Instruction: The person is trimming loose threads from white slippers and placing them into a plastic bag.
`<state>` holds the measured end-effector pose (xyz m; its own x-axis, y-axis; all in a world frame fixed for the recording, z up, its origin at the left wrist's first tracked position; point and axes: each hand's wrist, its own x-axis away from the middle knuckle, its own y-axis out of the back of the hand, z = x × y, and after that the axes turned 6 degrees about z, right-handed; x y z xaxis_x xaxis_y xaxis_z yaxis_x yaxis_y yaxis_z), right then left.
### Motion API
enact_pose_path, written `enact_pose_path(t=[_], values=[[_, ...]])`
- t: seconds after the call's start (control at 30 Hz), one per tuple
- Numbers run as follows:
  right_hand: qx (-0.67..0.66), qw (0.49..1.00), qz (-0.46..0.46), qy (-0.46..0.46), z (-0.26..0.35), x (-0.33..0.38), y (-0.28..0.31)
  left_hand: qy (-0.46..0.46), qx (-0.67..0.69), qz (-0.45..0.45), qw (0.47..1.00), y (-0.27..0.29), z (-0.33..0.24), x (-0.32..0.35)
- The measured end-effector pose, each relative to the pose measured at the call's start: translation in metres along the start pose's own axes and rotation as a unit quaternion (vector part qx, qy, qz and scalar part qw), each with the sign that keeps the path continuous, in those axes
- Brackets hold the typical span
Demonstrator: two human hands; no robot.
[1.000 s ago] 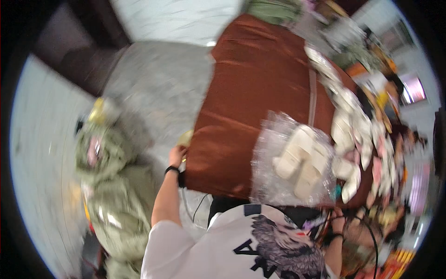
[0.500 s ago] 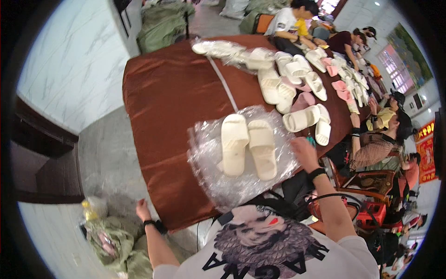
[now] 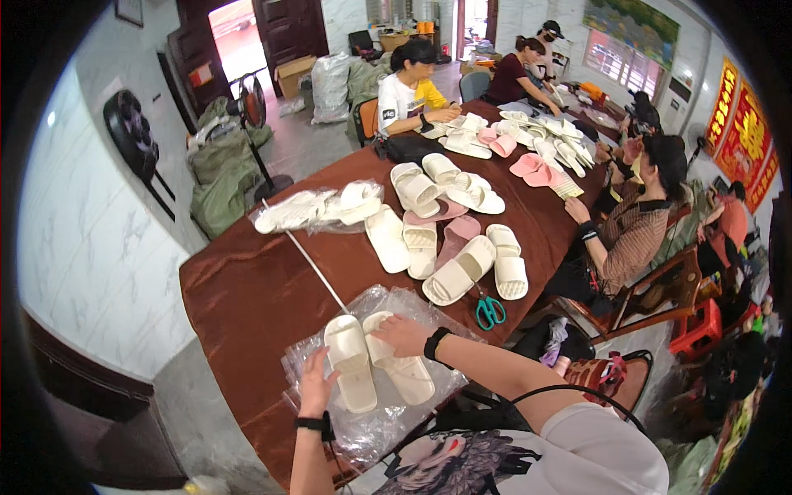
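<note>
Two cream slippers, the left slipper (image 3: 353, 371) and the right slipper (image 3: 410, 378), lie side by side on a stack of clear plastic bags (image 3: 371, 427) at the near end of the table. My left hand (image 3: 314, 384) is beside the left slipper, fingers apart and pointing up, holding nothing. My right hand (image 3: 402, 336) reaches over the toe end of the right slipper with its fingers stretched out; whether it presses on the slipper I cannot tell. Teal-handled scissors (image 3: 490, 313) lie beyond my right forearm.
A brown cloth covers the table (image 3: 239, 289). Several cream and mauve slippers (image 3: 459, 270) lie beyond, and bagged slippers (image 3: 318, 208) near the left edge. A white strip (image 3: 318, 272) crosses the cloth. Co-workers sit along the far and right sides; a wooden chair (image 3: 652, 297) stands at right.
My left hand has come from beside the table edge to the left slipper. My right hand has moved from near the scissors onto the right slipper. The view has shifted, showing more room.
</note>
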<state>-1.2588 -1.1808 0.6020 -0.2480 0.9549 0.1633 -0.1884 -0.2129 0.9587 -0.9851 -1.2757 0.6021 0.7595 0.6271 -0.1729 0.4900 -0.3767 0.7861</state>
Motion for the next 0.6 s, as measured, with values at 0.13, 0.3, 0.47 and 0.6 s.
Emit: enact_pose_path(t=[0.13, 0.3, 0.47, 0.6], values=[[-0.001, 0.997, -0.072, 0.01, -0.003, 0.025, 0.021, 0.003, -0.121, 0.116, 0.986, -0.026, 0.019, -0.05], [-0.088, 0.974, -0.199, -0.066, -0.007, 0.093, 0.06, 0.006, -0.128, 0.18, 0.975, -0.029, 0.04, -0.06], [-0.252, 0.91, -0.19, -0.268, -0.02, 0.169, 0.051, 0.034, -0.208, 0.14, 0.967, -0.016, -0.011, -0.062], [-0.346, 0.838, -0.285, -0.31, -0.017, 0.191, 0.02, 0.043, -0.214, 0.092, 0.972, 0.005, -0.02, -0.047]])
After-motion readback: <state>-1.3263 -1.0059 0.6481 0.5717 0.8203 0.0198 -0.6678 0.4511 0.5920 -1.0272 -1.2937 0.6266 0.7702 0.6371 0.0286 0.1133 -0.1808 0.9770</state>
